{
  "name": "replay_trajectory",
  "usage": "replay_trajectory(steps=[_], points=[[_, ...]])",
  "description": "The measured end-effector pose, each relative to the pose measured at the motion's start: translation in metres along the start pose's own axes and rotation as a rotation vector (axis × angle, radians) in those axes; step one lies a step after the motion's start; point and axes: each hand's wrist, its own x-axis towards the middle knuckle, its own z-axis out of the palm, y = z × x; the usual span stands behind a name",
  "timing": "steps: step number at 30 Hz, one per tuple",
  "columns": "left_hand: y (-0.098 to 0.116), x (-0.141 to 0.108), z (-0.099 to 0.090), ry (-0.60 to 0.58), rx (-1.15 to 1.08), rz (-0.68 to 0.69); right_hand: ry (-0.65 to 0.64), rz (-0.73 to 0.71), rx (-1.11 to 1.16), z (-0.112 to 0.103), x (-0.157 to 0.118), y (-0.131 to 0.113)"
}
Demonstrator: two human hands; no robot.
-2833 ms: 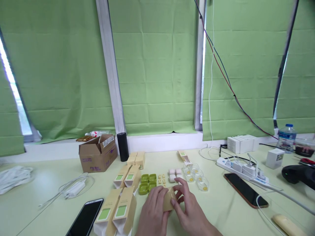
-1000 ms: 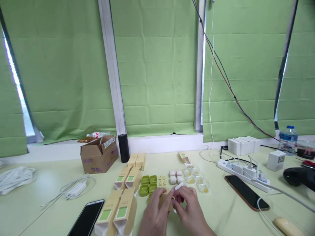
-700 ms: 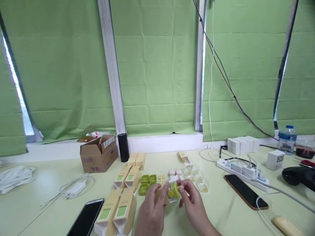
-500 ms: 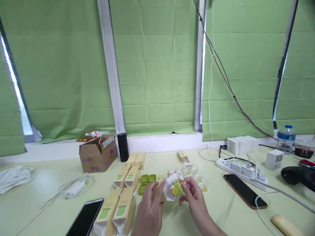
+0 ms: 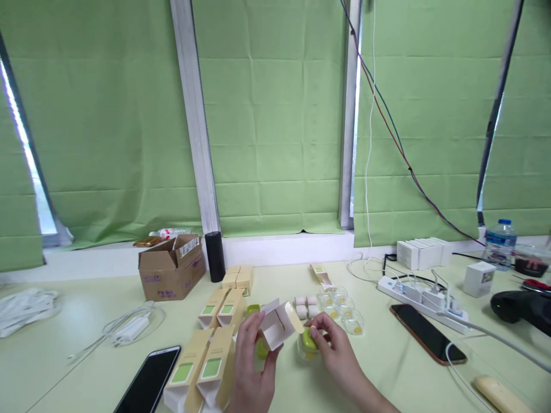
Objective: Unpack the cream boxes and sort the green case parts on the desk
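Observation:
My left hand (image 5: 255, 358) grips a small cardboard box (image 5: 278, 327), its open end and white inside facing me, with one flap sticking out to the right. Just right of it, my right hand (image 5: 338, 347) pinches the green lid of a small clear container (image 5: 307, 345) low over the table. Behind my hands lie several white-pink pieces (image 5: 306, 307) and several clear plastic cups (image 5: 344, 310) with yellow marks. Green square trays (image 5: 253, 309) are partly hidden behind my left hand. Beige boxes with green labels (image 5: 217, 367) stand in rows on the left.
A black phone (image 5: 148, 380) and white cable (image 5: 131, 331) lie at left; a brown carton (image 5: 172, 272) and black cylinder (image 5: 214, 257) stand behind. On the right are a power strip (image 5: 424, 301), another phone (image 5: 426, 332), white boxes (image 5: 424, 253) and a water bottle (image 5: 500, 244).
The green-lidded container has come out of the cardboard box and moved down to the table in my right hand. The box, now showing its inside, stays in my left hand.

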Motion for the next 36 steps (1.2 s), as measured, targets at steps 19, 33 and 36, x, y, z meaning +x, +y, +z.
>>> replay_trajectory(steps=[19,33,36], points=[[0.021,0.016,0.011,-0.127,-1.1,-0.849,-0.032,-0.201,-0.287,-0.001,-0.01,-0.012],[0.031,0.011,0.015,-0.304,-1.16,-0.866,-0.222,-0.187,-0.153,0.0,-0.013,-0.021],[0.029,0.011,0.016,-0.302,-1.098,-0.886,-0.207,-0.114,-0.084,0.0,-0.014,-0.021]])
